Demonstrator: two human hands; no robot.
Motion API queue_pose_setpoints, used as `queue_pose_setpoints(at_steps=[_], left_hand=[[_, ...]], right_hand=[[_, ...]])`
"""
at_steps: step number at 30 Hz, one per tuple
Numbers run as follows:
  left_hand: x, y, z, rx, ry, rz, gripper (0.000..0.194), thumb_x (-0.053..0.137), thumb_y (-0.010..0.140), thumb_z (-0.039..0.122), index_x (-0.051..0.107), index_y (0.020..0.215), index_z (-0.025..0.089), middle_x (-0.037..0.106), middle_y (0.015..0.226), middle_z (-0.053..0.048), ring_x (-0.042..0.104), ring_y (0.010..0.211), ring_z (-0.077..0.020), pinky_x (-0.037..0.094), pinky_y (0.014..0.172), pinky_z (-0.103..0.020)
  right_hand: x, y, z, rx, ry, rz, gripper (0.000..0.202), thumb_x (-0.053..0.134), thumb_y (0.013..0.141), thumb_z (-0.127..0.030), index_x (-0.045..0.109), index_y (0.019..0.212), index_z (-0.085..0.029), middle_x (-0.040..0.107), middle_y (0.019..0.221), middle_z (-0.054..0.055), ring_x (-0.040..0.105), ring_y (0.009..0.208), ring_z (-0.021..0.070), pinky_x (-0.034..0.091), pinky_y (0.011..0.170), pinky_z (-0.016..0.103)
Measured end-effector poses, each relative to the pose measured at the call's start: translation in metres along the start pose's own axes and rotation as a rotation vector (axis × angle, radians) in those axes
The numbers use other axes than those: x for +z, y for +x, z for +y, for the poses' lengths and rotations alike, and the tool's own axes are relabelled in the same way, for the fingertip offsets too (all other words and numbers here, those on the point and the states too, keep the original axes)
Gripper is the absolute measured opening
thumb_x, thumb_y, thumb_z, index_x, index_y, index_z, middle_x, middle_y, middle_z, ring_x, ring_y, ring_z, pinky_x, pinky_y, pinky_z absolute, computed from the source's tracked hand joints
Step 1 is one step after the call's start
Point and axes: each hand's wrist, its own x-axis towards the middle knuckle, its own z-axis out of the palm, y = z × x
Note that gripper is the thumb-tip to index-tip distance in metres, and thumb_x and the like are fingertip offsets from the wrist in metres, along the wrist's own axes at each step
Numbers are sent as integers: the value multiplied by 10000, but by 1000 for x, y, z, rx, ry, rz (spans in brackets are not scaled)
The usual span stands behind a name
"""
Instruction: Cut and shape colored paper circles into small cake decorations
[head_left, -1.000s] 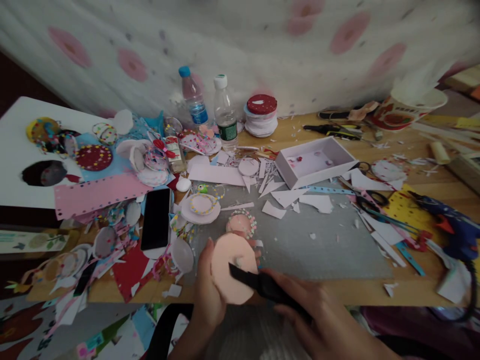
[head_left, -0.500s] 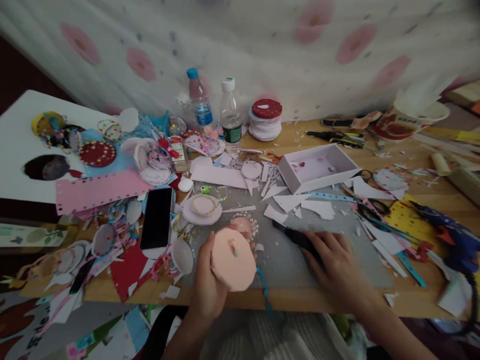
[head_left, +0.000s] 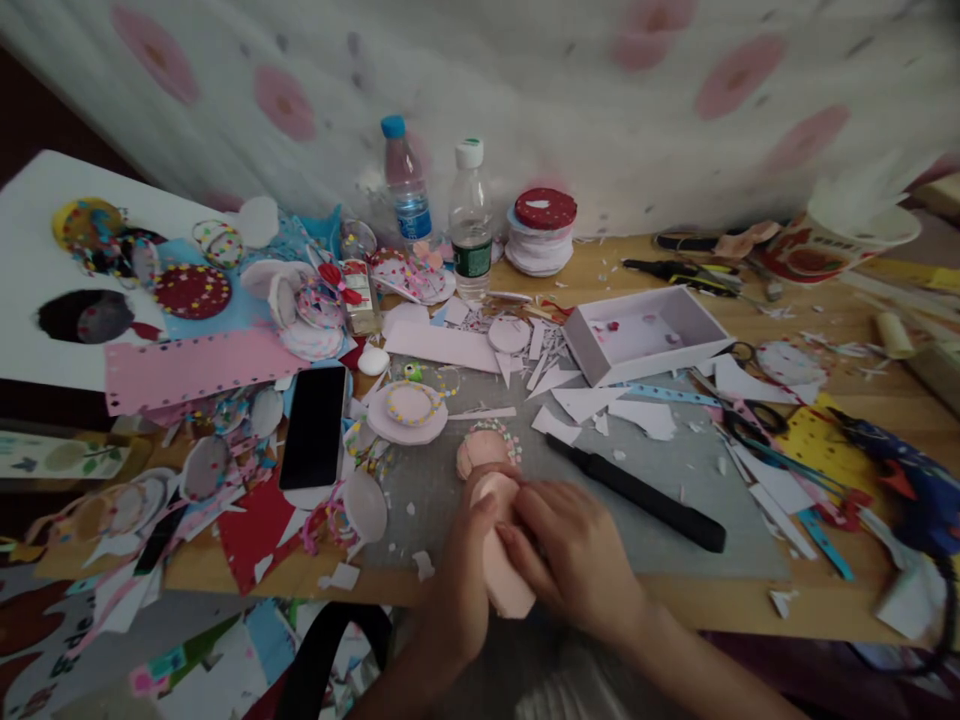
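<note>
Low over the front of the grey mat (head_left: 420, 500), my left hand (head_left: 461, 570) is closed round a peach-pink disc (head_left: 501, 570) with a faceted edge, now turned partly edge-on. My right hand (head_left: 574, 540) presses its curled fingers against the same disc from the other side. What lies under those fingertips is hidden. Just beyond, a small pink round piece with a beaded rim (head_left: 484, 447) lies on the mat. To the right of my hands rests a slim black-handled tool (head_left: 645, 495), touched by neither hand.
White paper scraps (head_left: 641, 415) and a shallow white box (head_left: 649, 335) lie beyond the mat's middle. A phone (head_left: 313, 428) and beaded decorations crowd the left. Two bottles (head_left: 470, 225) stand at the back. Scissors (head_left: 754, 425) and a blue glue gun (head_left: 915, 480) are on the right.
My right hand has let go of the black-handled tool, which now lies on the mat, and has moved left onto the pink disc. The disc has been tilted from face-up to nearly edge-on.
</note>
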Motion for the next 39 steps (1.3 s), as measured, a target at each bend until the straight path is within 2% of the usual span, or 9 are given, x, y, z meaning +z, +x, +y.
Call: queue_pose_setpoints(at_steps=[5,13,16,21,24,28,34,37,39], left_hand=[[0,3,6,155,71,4,313,469,850,420,626,959,172,647,991,-86,582,1013,-266,422,938,-380],[-1,1,10,113,-50,-103,284,491,822,400,634,930,180,659,916,-97,607,898,-272,468,818,-385],[-1,-1,4,156,9,-106,291,497,827,405,641,948,183,648,879,-83,601,831,-256,472,779,-374],[-12,3,-8,326,201,-53,374,481,883,414,618,1140,180,618,1149,-122,556,1090,-300,389,996,-414],[-19,9,-10,302,181,-107,384,460,885,411,599,1158,181,603,1202,-119,536,1129,-305,396,988,-408],[-22,8,-11,247,150,-141,391,442,882,380,566,1208,204,605,1225,-94,528,1152,-288,383,1005,-389],[-22,3,-1,253,128,-178,373,493,839,385,623,1131,191,661,1086,-98,587,1047,-293,439,926,-384],[-30,4,11,216,-7,-99,373,521,793,411,644,1061,182,681,1034,-104,627,962,-307,495,808,-385],[-38,3,17,193,-50,33,379,583,747,400,659,1040,171,690,1048,-117,632,981,-327,504,810,-398]], right_hand=[[7,0,-3,-17,96,47,318,343,977,-213,484,692,-209,568,586,5,500,511,125,333,513,266],[8,-5,5,-153,102,140,332,366,945,-180,436,624,-226,486,504,-18,434,454,118,297,487,280],[10,-7,5,-163,101,160,334,366,945,-176,436,622,-226,480,505,-14,431,463,123,304,495,283],[9,-7,7,-10,190,77,341,350,989,-252,461,669,-213,517,563,-11,471,498,116,332,498,253],[4,-9,14,12,223,15,337,372,1004,-328,487,710,-209,547,594,-15,491,523,113,343,508,239],[-5,-12,19,51,290,-72,284,371,1003,-303,505,773,-206,567,649,-7,509,572,116,361,541,237],[-16,-17,17,213,681,-213,333,339,1005,-381,429,726,-222,441,628,-34,429,560,115,354,524,234],[-28,-25,29,319,836,-115,376,308,1007,-432,361,692,-235,357,608,-43,368,529,119,351,490,238],[-40,-32,41,352,733,-89,347,349,998,-420,384,705,-238,385,619,-35,399,543,127,380,500,242]])
